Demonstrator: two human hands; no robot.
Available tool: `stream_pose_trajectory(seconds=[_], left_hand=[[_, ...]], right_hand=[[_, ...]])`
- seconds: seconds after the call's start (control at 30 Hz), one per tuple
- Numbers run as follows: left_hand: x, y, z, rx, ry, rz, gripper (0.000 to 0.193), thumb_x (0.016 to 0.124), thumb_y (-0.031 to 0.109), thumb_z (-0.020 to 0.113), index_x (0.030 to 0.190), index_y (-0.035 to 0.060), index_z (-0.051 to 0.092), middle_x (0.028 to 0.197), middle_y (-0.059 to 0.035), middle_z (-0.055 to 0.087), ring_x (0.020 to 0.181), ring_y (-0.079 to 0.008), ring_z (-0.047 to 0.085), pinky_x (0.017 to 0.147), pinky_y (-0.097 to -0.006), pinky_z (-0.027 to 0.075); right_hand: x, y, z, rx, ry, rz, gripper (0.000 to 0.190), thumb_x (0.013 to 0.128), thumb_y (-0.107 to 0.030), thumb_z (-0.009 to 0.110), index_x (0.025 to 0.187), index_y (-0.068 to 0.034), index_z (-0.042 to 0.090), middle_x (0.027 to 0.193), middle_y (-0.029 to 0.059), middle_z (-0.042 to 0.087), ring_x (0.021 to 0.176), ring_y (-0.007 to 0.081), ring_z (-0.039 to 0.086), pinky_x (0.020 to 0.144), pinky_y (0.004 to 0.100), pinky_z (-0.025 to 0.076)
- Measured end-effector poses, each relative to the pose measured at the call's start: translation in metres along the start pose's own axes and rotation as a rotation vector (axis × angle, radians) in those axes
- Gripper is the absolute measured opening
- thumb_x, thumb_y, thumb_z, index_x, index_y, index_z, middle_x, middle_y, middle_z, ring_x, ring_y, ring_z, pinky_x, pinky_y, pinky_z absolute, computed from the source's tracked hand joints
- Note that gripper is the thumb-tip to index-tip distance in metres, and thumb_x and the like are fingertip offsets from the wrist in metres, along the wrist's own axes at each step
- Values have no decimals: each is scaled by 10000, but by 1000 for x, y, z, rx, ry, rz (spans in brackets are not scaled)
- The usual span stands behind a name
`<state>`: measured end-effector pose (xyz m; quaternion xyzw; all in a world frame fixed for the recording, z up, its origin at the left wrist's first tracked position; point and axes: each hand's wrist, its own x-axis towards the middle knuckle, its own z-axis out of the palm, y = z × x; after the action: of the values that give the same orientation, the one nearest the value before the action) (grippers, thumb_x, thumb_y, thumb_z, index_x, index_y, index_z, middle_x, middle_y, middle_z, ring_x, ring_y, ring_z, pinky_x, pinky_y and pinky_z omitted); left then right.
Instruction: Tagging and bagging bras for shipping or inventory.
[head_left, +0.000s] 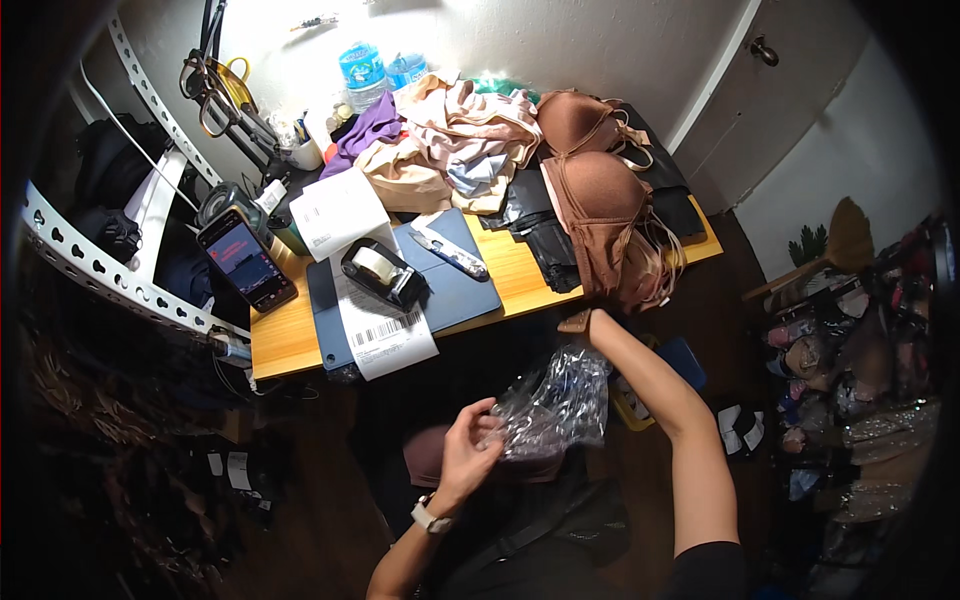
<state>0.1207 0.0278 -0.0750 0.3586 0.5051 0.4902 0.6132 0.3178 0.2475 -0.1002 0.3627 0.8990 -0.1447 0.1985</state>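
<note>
My left hand (472, 442) pinches the edge of a crinkled clear plastic bag (559, 397) above my lap. Beneath the bag, a mauve garment (429, 456) that looks like a padded bra lies across my dark-clothed lap. My right forearm (652, 382) reaches forward to the table's front edge. Only the wrist end of my right hand (596, 324) shows, beside the bag's upper end, and its fingers are hidden. A small brown piece (573, 322) is at that wrist, and I cannot tell what it is. Brown padded bras (600, 191) lie stacked just beyond, overhanging the table edge.
The wooden table (529, 262) carries a tape dispenser (382, 271), a utility knife (450, 255), printed labels (386, 341), a blue tablet case (469, 296), black plastic bags (540, 225) and heaped underwear (465, 135). A phone (246, 259) leans at left, near white metal shelving (127, 274).
</note>
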Motion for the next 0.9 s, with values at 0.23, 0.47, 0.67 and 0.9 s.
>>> stream_pose_trajectory(seconds=[0.23,0.47,0.67,0.9], left_hand=[[-47,37,-62,33,96,-7,505,779,-110,537,1253,0,401,1061,-78,546,922,-100,555,752,-195,466],[-49,19,-105,37,220,-10,302,860,-4,504,1162,-3,486,967,-51,578,878,-88,537,758,-215,449],[-46,6,-101,-33,404,179,193,949,217,476,946,33,536,764,-13,539,681,-74,508,651,-211,437],[-54,21,-104,116,751,244,260,973,270,400,864,48,479,786,-28,509,470,-56,460,422,-173,407]], right_hand=[[-21,55,59,188,321,184,271,799,-262,474,893,-78,650,886,137,654,867,330,621,781,469,475],[-81,-38,5,348,231,160,192,695,-85,499,838,14,582,790,236,582,756,416,561,656,468,458],[-84,-114,20,1113,462,114,413,908,-297,526,1064,85,503,785,161,597,756,232,590,720,332,474],[-89,-136,8,1699,436,93,275,886,-112,570,1135,-3,524,825,28,583,700,47,549,612,208,471]])
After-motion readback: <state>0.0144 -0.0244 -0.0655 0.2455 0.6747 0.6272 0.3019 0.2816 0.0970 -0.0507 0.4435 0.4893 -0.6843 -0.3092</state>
